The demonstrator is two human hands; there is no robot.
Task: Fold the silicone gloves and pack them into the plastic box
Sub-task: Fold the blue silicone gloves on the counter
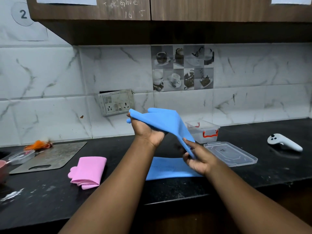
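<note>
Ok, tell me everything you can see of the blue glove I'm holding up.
The blue glove is smooth, matte and floppy, like silicone. It is lifted off the counter, stretched slantwise between both hands: the left hand grips the finger end, with glove fingertips poking out to the left, and the right hand pinches the gathered cuff end lower down. It is not yet folded. It partly hides the clear box behind it.
</note>
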